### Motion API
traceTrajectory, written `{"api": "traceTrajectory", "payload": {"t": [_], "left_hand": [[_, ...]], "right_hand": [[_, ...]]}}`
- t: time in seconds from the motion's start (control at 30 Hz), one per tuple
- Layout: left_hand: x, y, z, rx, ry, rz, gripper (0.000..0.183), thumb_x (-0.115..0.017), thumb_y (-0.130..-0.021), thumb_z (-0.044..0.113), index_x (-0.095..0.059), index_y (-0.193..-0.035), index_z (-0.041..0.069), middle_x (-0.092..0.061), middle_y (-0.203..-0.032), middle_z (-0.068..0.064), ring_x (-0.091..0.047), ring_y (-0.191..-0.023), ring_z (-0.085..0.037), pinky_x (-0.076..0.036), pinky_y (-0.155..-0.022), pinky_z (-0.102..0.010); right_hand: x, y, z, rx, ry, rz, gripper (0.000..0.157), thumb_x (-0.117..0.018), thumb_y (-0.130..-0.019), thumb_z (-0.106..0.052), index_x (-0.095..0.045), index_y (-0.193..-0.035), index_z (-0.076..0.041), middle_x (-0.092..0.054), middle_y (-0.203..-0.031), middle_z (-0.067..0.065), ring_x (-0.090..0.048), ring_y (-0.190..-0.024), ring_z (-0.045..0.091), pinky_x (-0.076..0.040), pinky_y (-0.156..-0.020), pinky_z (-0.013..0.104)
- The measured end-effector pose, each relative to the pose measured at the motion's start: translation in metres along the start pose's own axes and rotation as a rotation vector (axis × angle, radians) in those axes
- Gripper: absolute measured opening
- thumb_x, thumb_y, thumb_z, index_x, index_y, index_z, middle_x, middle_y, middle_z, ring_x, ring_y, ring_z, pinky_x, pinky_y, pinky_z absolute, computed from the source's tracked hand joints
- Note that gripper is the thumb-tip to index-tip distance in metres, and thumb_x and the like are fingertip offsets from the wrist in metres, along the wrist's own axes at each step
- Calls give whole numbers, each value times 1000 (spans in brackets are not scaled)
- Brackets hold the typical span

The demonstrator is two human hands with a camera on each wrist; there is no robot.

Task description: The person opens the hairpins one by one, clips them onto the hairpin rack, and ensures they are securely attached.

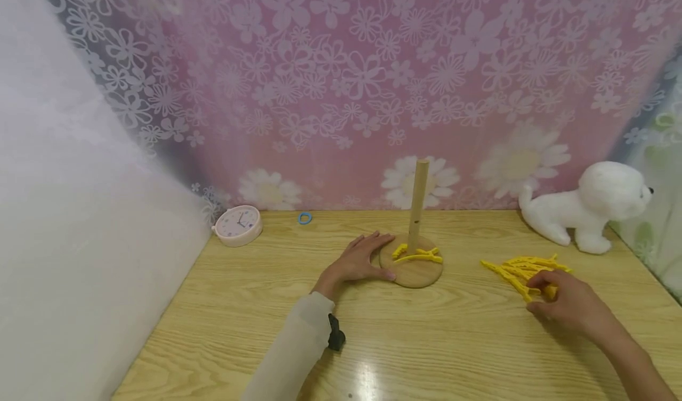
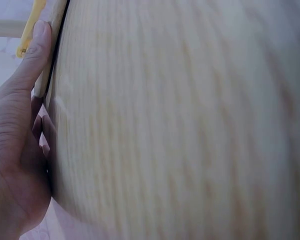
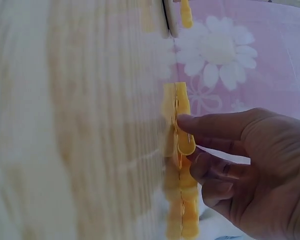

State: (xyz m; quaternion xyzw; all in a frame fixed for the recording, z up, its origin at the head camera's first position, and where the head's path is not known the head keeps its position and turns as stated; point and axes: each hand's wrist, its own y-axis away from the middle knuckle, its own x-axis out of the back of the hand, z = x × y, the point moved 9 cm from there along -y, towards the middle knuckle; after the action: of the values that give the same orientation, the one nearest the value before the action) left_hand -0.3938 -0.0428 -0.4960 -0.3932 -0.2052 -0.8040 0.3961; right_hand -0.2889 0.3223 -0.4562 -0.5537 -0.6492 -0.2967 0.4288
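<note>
A wooden stand has a round base (image 1: 412, 273) and an upright post (image 1: 420, 202), and a few yellow plastic pieces (image 1: 418, 254) lie on the base. My left hand (image 1: 359, 262) lies flat on the table with straight fingers touching the base's left rim. In the left wrist view its thumb (image 2: 35, 55) lies along that rim beside a yellow piece (image 2: 29, 30). To the right lies a pile of yellow pieces (image 1: 524, 268). My right hand (image 1: 543, 297) reaches into the pile's near end. There its thumb and fingers (image 3: 187, 145) pinch one yellow piece (image 3: 180, 105) of the pile.
A pink round clock (image 1: 237, 225) and a small blue ring (image 1: 305, 218) lie at the back left of the wooden table (image 1: 426, 342). A white plush dog (image 1: 586, 208) stands at the back right. A floral curtain closes the back, and a white wall the left.
</note>
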Motion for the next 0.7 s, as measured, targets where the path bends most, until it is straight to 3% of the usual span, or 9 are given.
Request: {"api": "traceTrajectory", "payload": {"t": [0.23, 0.5, 0.7], "left_hand": [[3, -1, -2, 11, -36, 4, 99, -81, -84, 58, -31, -166, 31, -25, -172, 0, -12, -161, -15, -3, -130, -44], [3, -3, -2, 5, -18, 9, 99, -82, -84, 57, -32, -165, 29, -27, -171, 1, -12, -160, -14, -4, -130, -44], [0, -1, -3, 10, -11, 12, 98, -81, -84, 59, -31, -165, 33, -26, -172, 2, -11, -160, -12, -3, -130, -45]], "right_hand": [[-6, 2, -13, 32, -84, -5, 38, -88, -85, -25, -75, -115, -7, -72, -115, 15, -48, -70, 3, -43, -61, 24], [-12, 2, -20, 99, -125, -12, 39, -89, -82, -18, -73, -116, -6, -74, -111, 13, -46, -63, 1, -43, -59, 24], [-15, 2, -18, 88, -91, -13, 45, -93, -78, -23, -72, -112, -1, -74, -107, 13, -45, -64, 2, -42, -60, 25]]}}
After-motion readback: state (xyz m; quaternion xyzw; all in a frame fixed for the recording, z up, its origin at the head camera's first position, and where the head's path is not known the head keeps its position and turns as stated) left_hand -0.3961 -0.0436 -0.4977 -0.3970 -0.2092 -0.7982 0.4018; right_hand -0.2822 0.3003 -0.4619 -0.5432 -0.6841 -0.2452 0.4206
